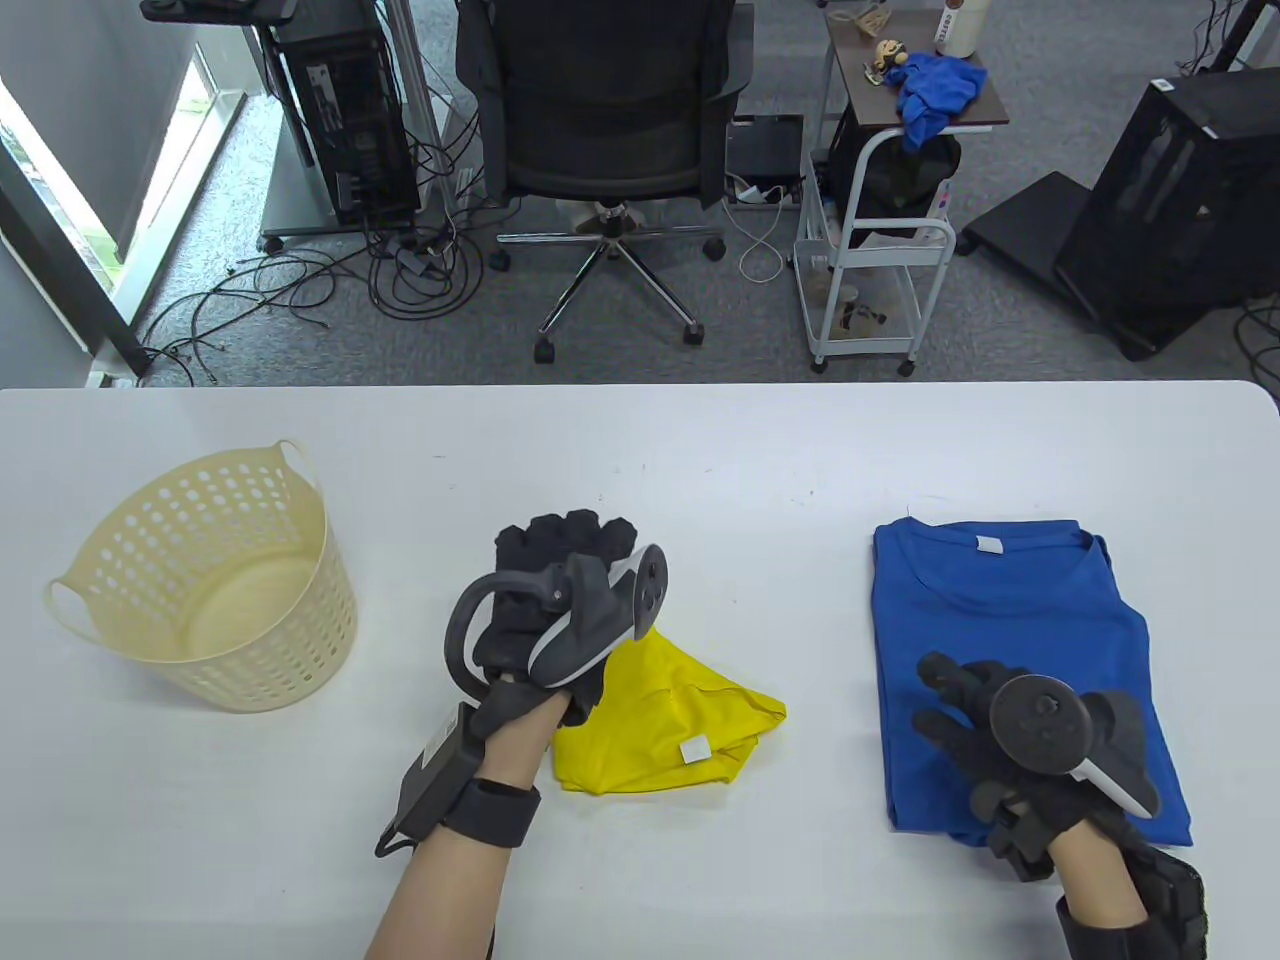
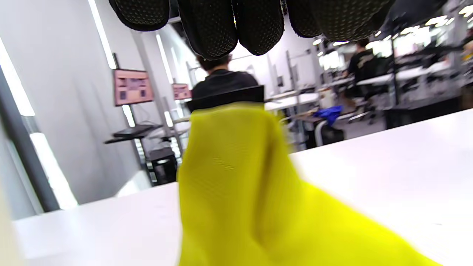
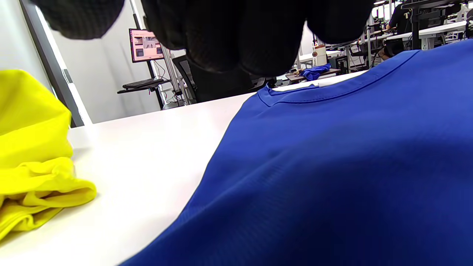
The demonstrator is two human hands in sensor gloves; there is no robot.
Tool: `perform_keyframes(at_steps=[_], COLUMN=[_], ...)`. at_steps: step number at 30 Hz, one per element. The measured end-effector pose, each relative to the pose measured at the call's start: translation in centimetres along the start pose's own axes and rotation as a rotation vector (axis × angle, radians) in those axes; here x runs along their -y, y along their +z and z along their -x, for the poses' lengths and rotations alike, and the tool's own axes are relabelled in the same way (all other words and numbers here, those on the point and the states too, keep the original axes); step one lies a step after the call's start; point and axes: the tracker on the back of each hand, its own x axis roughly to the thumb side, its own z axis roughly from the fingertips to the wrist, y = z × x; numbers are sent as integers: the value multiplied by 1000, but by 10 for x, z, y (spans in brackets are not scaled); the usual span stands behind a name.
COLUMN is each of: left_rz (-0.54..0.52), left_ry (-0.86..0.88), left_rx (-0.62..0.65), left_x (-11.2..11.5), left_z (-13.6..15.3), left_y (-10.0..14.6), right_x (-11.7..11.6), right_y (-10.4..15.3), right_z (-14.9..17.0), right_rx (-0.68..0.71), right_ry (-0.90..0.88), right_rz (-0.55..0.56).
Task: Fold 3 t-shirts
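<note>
A yellow t-shirt (image 1: 690, 725) lies bunched on the white table (image 1: 700, 450), near the front middle. My left hand (image 1: 560, 560) hovers over its left end with the fingers curled. In the left wrist view the yellow cloth (image 2: 240, 192) rises in a peak below my fingertips (image 2: 210, 29); any contact between them is hidden. A blue t-shirt (image 1: 1010, 620) lies folded flat at the right. My right hand (image 1: 960, 710) rests on its lower part with the fingers spread. In the right wrist view the blue cloth (image 3: 332, 166) fills the frame, with the yellow one (image 3: 33, 147) at the left.
A cream perforated laundry basket (image 1: 200, 590) stands at the table's left side. Beyond the far edge are an office chair (image 1: 600, 100), floor cables and a cart with a blue cloth (image 1: 935, 90) on top.
</note>
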Motion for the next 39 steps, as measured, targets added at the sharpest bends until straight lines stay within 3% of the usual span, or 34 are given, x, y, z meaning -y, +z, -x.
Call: perform_keyframes(at_steps=[3,7,9,10,13,16,18,22,24,28,31,33,36,39], left_rz=[139,495,592,592,449,400,388,463,464,258,381,467,440,412], left_ry=[-13,-86,-71,-49,-138,-47,19,137,132,238,284,157,5,9], left_rx=[77,83,113,138,190,165,156,151,156,245,365,374,364,359], left_x=[33,95,118,126,131,134,136,142,132,99,101,111,118,119], left_z=[-17,-30,-32,-34,-30,-18,-8,4,5,-2,-23,-41,-54,-57], left_y=[20,31,33,34,36,33,29,26,30,50,58,61,62,62], right_x=[-3,-5,-5,-5,-7,-12,-14,-17,-19,-19,-17,-20,-22,-19], right_y=[-1,-1,0,1,0,-2,-2,-5,-7,-11,-21,-33,-45,-54], right_z=[0,-5,-9,-11,-16,-16,-15,-13,-11,-7,-6,-7,-14,-28], right_rx=[-3,10,23,30,46,42,35,10,-5,-30,-61,-97,-104,-106], right_ry=[9,36,43,47,63,73,80,97,114,110,119,131,181,291], right_rz=[-13,-19,-11,-8,-14,-37,-48,-70,-77,-88,-85,-109,-141,-145])
